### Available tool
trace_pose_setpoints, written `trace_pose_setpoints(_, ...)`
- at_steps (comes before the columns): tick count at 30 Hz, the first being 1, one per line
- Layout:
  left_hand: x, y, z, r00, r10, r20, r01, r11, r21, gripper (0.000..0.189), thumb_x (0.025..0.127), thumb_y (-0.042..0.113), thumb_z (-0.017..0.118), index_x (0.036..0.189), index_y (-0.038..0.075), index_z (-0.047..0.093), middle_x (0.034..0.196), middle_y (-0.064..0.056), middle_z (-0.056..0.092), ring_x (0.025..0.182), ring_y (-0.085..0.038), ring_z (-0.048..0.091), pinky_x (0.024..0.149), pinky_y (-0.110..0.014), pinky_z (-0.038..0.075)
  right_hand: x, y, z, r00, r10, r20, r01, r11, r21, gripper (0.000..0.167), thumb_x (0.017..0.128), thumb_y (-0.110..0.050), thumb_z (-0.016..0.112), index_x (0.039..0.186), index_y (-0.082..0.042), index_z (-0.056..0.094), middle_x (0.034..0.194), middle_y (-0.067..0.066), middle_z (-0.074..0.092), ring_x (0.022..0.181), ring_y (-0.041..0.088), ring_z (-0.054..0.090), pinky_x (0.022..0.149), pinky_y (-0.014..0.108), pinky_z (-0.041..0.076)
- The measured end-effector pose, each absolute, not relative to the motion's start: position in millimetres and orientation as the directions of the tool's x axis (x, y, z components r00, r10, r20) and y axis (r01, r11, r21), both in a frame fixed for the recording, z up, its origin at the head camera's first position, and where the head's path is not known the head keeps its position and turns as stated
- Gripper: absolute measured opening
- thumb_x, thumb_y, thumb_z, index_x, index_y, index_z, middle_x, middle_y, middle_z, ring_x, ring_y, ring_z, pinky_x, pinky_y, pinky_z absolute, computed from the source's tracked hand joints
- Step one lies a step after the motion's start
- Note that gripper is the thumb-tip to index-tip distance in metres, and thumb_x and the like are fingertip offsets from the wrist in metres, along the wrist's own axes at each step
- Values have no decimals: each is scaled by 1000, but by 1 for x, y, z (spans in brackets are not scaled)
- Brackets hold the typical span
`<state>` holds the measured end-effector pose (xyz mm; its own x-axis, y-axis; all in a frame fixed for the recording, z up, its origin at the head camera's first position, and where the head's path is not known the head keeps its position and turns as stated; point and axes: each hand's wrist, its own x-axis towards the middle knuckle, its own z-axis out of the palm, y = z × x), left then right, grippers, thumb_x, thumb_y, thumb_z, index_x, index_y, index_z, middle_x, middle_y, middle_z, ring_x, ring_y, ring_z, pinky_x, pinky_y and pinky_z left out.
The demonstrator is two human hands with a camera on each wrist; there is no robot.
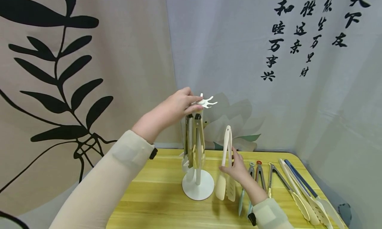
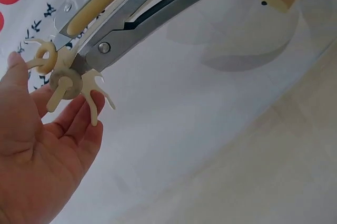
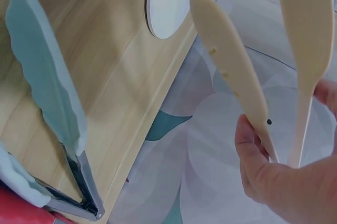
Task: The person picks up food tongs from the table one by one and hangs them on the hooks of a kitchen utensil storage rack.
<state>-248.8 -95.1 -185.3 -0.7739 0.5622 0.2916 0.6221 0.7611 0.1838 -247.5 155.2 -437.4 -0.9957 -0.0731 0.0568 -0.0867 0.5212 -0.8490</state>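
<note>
A white utensil rack [image 1: 206, 185] with a round base and a star of hooks on top [image 1: 206, 103] stands on the table. My left hand [image 1: 185, 101] grips the hook top between thumb and fingers, as the left wrist view also shows for the hooks [image 2: 66, 76]. Metal-armed tongs [image 1: 197, 136] hang from the rack, one by a ring over a hook. To the right of the rack, my right hand [image 1: 238, 169] holds cream tongs [image 1: 221, 186] hinge up, tips down. Their two blades, one slotted [image 3: 231, 50], stand apart above the table.
Several tongs lie on the right of the wooden table [image 1: 149, 202]: teal-tipped tongs [image 3: 45, 71], tongs with a red ring [image 1: 259, 163], cream-tipped metal tongs [image 1: 282, 177] and blue-handled tongs [image 1: 301, 177]. Behind the table hangs a printed curtain [image 1: 226, 39].
</note>
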Motion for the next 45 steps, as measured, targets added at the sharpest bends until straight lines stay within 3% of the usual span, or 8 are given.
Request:
trace_pose_setpoints(12, -245, -91, -192, -782, 505, 366, 581, 802, 134, 50, 93, 45, 51, 135, 17, 53, 93, -1, 47, 80, -17, 45, 67, -28, 42, -243, 152, -422, -987, -93, 131, -160, 557, -815, 104, 75, -17, 79, 152, -6, 9, 123, 21, 37, 98, 30, 48, 71, 35, 50)
trace_pose_setpoints(26, -245, -87, -205, -716, 453, 531, 578, 811, 88, 49, 88, 45, 57, 127, 16, 61, 92, -3, 53, 81, -19, 48, 68, -29, 45, -233, 150, -394, -960, -89, 266, -270, 544, -794, 106, 76, -18, 78, 153, -16, 5, 125, 17, 36, 103, 29, 46, 70, 31, 49)
trace_pose_setpoints(37, -244, -82, -212, -674, 414, 612, 564, 823, 64, 48, 88, 46, 56, 121, 12, 66, 85, -2, 52, 77, -19, 47, 67, -30, 46, -226, 149, -385, -917, -93, 388, -370, 563, -739, 107, 75, -16, 79, 153, -15, 7, 130, 17, 33, 99, 26, 46, 68, 29, 47)
trace_pose_setpoints(42, -243, -84, -211, -698, 410, 588, 565, 819, 99, 49, 88, 47, 55, 123, 13, 65, 85, -1, 50, 77, -18, 45, 68, -29, 44, -225, 148, -383, -911, -92, 401, -382, 549, -743, 108, 74, -16, 80, 153, -17, 7, 131, 17, 33, 100, 26, 46, 73, 37, 49)
trace_pose_setpoints(45, -244, -87, -209, -729, 419, 541, 569, 811, 138, 50, 90, 48, 54, 127, 15, 62, 90, -1, 50, 81, -18, 45, 69, -29, 42, -225, 147, -383, -918, -93, 386, -369, 555, -745, 108, 74, -17, 80, 154, -19, 6, 131, 17, 33, 98, 26, 47, 71, 33, 48)
